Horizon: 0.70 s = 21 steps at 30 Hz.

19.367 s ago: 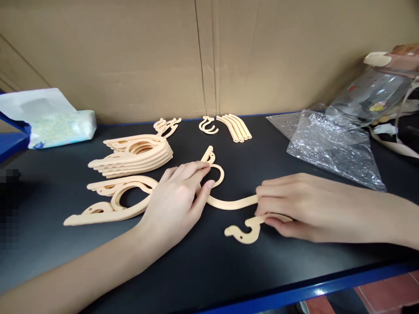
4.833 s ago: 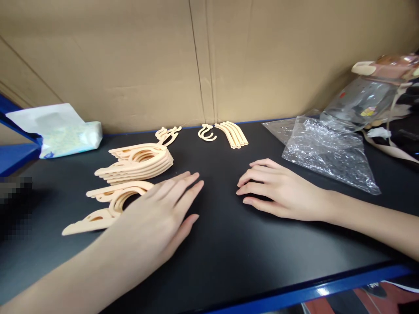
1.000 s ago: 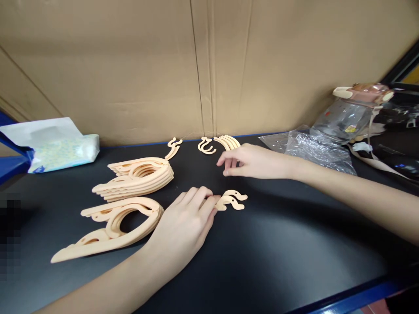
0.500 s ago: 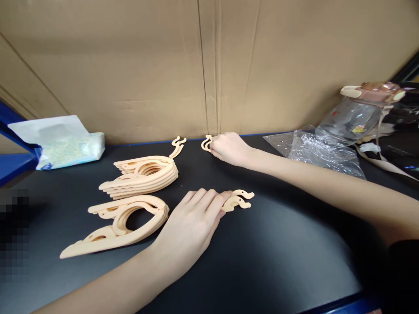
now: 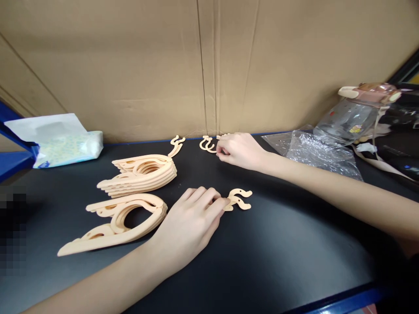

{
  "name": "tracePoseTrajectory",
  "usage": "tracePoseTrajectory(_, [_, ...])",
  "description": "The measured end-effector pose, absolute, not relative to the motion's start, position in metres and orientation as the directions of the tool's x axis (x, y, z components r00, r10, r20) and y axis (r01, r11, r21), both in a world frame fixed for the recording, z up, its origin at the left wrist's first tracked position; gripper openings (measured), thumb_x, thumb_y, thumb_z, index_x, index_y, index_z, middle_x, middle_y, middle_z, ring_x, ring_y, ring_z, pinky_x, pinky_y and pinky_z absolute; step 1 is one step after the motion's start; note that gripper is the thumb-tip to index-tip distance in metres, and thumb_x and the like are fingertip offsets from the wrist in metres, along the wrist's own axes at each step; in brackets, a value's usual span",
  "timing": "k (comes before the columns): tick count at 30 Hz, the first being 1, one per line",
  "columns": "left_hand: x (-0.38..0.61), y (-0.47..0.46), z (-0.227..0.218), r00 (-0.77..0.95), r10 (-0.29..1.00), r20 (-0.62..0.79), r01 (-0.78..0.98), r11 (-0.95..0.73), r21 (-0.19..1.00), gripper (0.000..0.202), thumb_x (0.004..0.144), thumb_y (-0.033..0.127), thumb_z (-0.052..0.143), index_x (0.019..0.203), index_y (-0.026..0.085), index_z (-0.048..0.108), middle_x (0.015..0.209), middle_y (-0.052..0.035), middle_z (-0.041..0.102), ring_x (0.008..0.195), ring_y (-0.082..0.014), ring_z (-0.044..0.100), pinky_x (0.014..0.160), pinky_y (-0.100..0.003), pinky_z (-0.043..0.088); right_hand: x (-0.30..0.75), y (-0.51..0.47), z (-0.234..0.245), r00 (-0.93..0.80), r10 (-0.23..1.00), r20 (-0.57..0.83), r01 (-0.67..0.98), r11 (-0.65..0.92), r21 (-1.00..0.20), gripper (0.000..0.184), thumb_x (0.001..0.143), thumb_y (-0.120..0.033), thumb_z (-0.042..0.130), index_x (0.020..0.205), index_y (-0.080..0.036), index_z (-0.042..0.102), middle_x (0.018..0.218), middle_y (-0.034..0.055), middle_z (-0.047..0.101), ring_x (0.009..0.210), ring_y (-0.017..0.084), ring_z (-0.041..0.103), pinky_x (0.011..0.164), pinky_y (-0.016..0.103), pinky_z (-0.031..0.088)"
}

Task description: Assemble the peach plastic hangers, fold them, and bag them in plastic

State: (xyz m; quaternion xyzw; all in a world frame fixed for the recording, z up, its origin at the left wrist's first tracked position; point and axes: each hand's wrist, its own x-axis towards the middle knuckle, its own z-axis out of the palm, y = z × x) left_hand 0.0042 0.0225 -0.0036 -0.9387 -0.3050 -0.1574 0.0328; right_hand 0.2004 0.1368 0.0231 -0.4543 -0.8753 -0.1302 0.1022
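My left hand (image 5: 191,224) rests low over the black table, thumb and index finger closed on the near ends of two cream plastic hanger hooks (image 5: 240,199). Farther back, my right hand (image 5: 241,150) has its fingers curled together beside a small group of similar hooks (image 5: 207,144). Whatever its fingertips hold is hidden. Left of my left hand lies a pile of folded cream clothes hangers (image 5: 140,233). A taller stack of folded hangers (image 5: 147,176) sits behind that pile, with a loose hook piece (image 5: 176,146) at its far end.
A tissue pack (image 5: 68,146) stands at the back left. Crumpled clear plastic (image 5: 324,150) lies at the back right, beside a clear bottle with a pink lid and strap (image 5: 355,115). A cardboard wall (image 5: 147,69) closes off the table's far edge.
My right hand has shifted slightly right, uncovering more of the back hooks. My left fingers have curled more, and the hooks at them show farther out. The view has shifted slightly.
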Motion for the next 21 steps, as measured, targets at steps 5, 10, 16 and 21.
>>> tracePoseTrajectory(5, [0.004, 0.023, -0.002, 0.761, 0.560, 0.327, 0.578, -0.815, 0.050, 0.024, 0.098, 0.010, 0.042, 0.107, 0.018, 0.062, 0.095, -0.0040, 0.062, 0.079, -0.0209, 0.052, 0.072, -0.035, 0.040, 0.193, 0.146, 0.021, -0.574, 0.777, 0.259, 0.819, 0.553, 0.154, 0.025, 0.095, -0.026, 0.052, 0.101, -0.015, 0.074, 0.102, 0.0122, 0.075, 0.091, 0.024, 0.067, 0.067, 0.032, 0.038])
tracePoseTrajectory(10, [0.003, 0.023, -0.003, 0.770, 0.546, 0.330, 0.560, -0.826, 0.060, 0.022, 0.098, 0.013, 0.042, 0.108, 0.017, 0.062, 0.097, -0.0044, 0.062, 0.080, -0.0215, 0.052, 0.071, -0.035, 0.040, 0.175, 0.155, 0.017, -0.549, 0.805, 0.225, 0.836, 0.527, 0.153, 0.027, 0.091, -0.013, 0.050, 0.081, -0.008, 0.075, 0.089, 0.0182, 0.075, 0.084, 0.027, 0.069, 0.077, 0.036, 0.039])
tracePoseTrajectory(16, [0.003, 0.025, -0.003, 0.764, 0.560, 0.320, 0.551, -0.825, 0.126, 0.022, 0.099, 0.011, 0.043, 0.109, 0.017, 0.061, 0.097, -0.0035, 0.062, 0.081, -0.0214, 0.052, 0.073, -0.036, 0.041, 0.178, 0.159, 0.014, -0.468, 0.849, 0.247, 0.877, 0.480, 0.012, 0.020, 0.082, -0.015, 0.057, 0.078, -0.014, 0.077, 0.076, 0.0100, 0.074, 0.071, 0.022, 0.066, 0.064, 0.031, 0.037])
tracePoseTrajectory(21, [0.002, 0.025, -0.005, 0.747, 0.582, 0.321, 0.532, -0.813, 0.236, 0.018, 0.099, 0.012, 0.045, 0.111, 0.019, 0.057, 0.104, -0.0020, 0.064, 0.087, -0.0202, 0.054, 0.077, -0.036, 0.041, 0.194, 0.142, 0.015, -0.470, 0.841, 0.267, 0.848, 0.514, -0.126, 0.016, 0.078, -0.019, 0.060, 0.078, -0.018, 0.076, 0.065, 0.0010, 0.067, 0.062, 0.014, 0.057, 0.058, 0.027, 0.033])
